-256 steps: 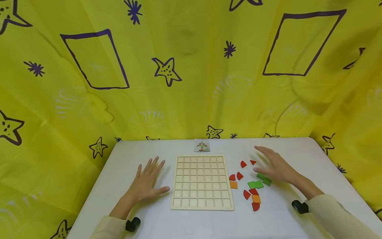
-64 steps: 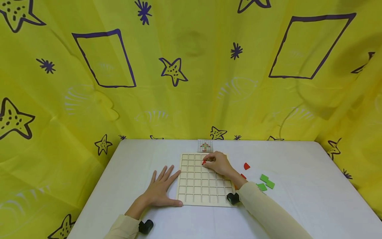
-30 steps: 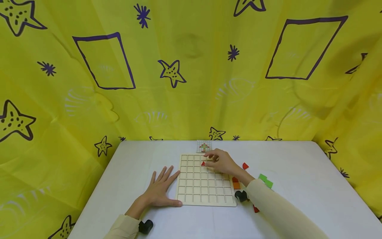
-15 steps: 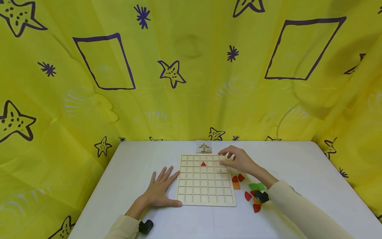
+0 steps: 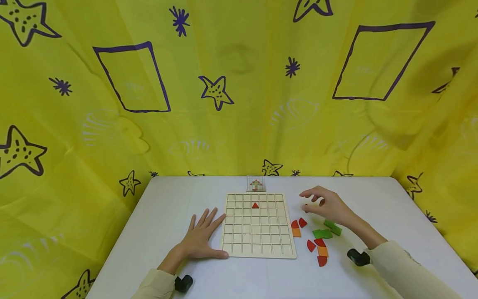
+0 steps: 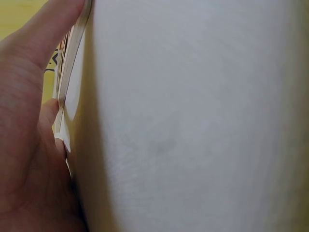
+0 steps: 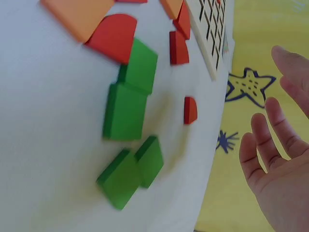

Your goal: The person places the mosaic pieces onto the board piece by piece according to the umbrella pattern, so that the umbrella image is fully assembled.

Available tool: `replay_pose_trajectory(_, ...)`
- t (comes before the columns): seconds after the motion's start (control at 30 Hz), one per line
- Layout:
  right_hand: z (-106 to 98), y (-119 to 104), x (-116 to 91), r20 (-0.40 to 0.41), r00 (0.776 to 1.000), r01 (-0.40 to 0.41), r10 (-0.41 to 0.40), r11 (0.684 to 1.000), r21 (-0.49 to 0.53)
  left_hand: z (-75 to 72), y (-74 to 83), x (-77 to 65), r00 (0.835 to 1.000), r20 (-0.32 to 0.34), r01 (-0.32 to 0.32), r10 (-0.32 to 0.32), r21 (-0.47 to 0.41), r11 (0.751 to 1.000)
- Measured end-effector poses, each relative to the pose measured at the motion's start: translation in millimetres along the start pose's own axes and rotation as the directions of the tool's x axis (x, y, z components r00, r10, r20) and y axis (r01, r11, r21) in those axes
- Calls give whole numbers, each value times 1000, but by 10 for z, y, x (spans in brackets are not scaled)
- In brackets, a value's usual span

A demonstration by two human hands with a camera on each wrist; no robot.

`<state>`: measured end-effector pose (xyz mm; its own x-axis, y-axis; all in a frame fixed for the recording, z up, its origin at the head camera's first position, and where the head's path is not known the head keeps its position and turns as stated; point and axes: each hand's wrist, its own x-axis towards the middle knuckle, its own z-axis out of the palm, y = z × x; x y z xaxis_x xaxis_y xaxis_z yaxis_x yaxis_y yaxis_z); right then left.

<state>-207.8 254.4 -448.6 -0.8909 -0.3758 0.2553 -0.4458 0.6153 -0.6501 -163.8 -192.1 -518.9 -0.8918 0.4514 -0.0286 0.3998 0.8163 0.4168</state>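
A pale wooden grid board (image 5: 257, 230) lies mid-table, with a red triangle (image 5: 255, 205) in one cell of its second row from the back. My left hand (image 5: 199, 238) is spread flat at the board's left side, forefinger and thumb touching its edge; the left wrist view shows the thumb (image 6: 38, 36) against that edge. To the right of the board, my right hand (image 5: 330, 205) hovers with loosely bent fingers and holds nothing. Below its thumb tip lies a red quarter-circle piece (image 7: 190, 110), apart from the hand and partly hidden in the head view.
Green squares (image 5: 323, 234), orange squares (image 5: 323, 251) and several more red quarter-circles (image 5: 311, 246) lie loose right of the board, some overlapping. A small card (image 5: 256, 183) with a coloured grid picture sits behind the board. A yellow patterned curtain (image 5: 239, 124) encloses the white table (image 5: 179, 189).
My right hand pinched the red triangle over the board, let it go in a second-row cell, and has moved right to above the loose pieces. My left hand has stayed at the board's edge.
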Motion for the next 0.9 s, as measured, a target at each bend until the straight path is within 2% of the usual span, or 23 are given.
replay_pose_trajectory(0.07, -58, 52, -76, -12, 1000, -23, 23, 1000, -8, 30, -22, 1, 999, -25, -21, 21, -9, 1000)
replay_pose_trajectory(0.23, -187, 157, -265, -34, 996, -82, 81, 996, -37, 2, -2, -13, 998, -40, -55, 53, -31, 998)
replay_pose_trajectory(0.37, -244, 227, -392, -50, 994, -103, 101, 994, -38, 5, -21, -16, 998, -43, -55, 54, -28, 998)
replay_pose_trajectory(0.6, -263, 342, -563, -61, 991, -117, 116, 993, -11, 48, -74, 4, 999, -35, -16, 17, 21, 1000)
replay_pose_trajectory(0.9, -236, 456, -758, -33, 982, -187, 188, 982, 13, 43, -61, 14, 998, -37, -43, 42, -9, 999)
